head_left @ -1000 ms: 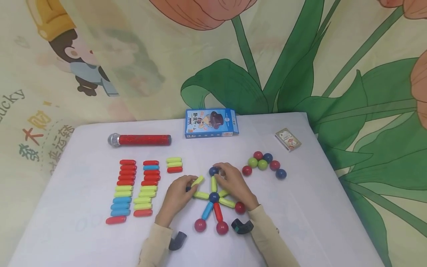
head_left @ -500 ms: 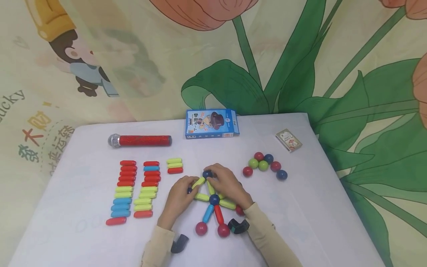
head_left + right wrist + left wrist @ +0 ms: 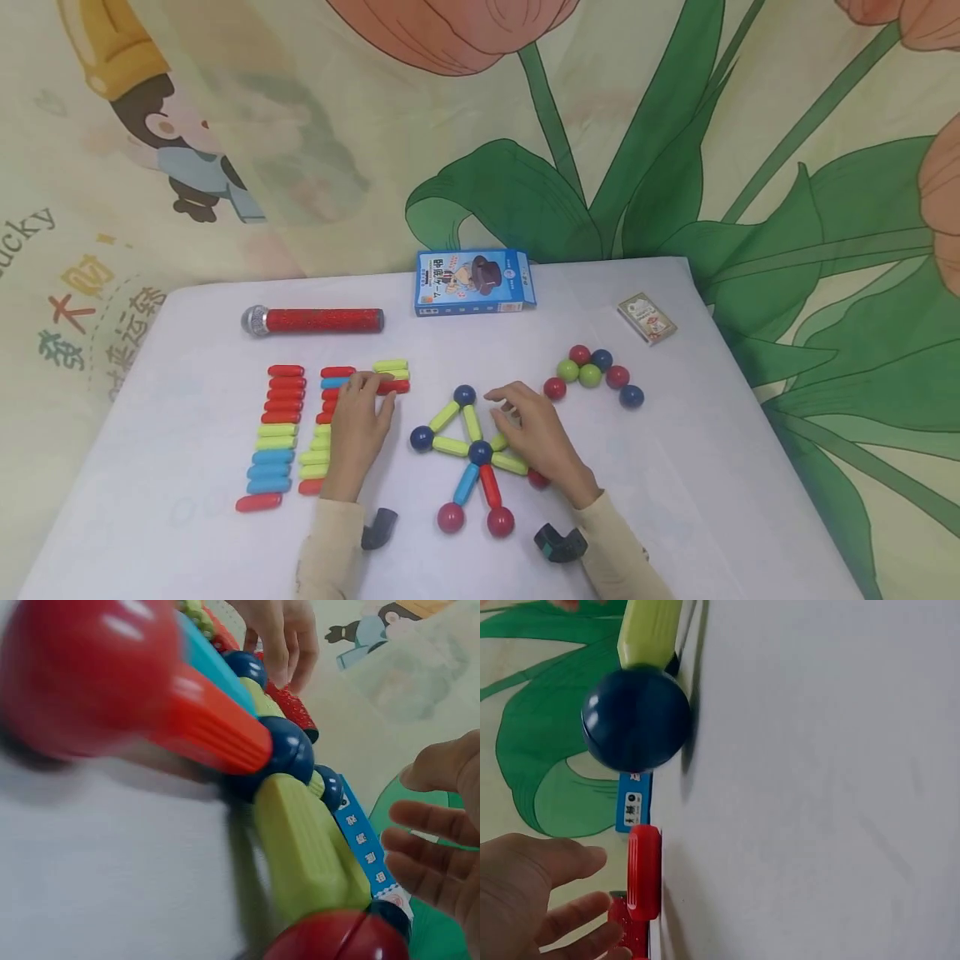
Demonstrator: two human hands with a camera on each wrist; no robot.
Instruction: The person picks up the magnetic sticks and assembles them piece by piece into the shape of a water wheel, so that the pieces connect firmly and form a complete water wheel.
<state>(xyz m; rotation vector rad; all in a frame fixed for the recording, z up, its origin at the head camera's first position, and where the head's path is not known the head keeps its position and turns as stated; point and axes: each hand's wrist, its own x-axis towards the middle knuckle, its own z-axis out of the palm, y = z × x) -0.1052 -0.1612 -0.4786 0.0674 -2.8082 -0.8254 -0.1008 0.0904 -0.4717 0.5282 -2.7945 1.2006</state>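
A figure of magnetic rods and balls lies mid-table around a central blue ball. A yellow-green rod joins a top blue ball to a left blue ball, closing a triangle. Blue and red rods run from the centre to two red balls. My left hand reaches over the middle column of rods, fingers near a red rod but apart from it in the left wrist view. Beside the figure, my right hand holds nothing and hides part of its right side.
Columns of coloured rods lie at left. Loose balls cluster at right. A red microphone, a blue card box and a small box stand toward the back edge.
The yellow-green rod my left hand held now links the two blue balls, the top one having shifted left. Both hands have let go; the left moved to the rods, the right drew slightly away.
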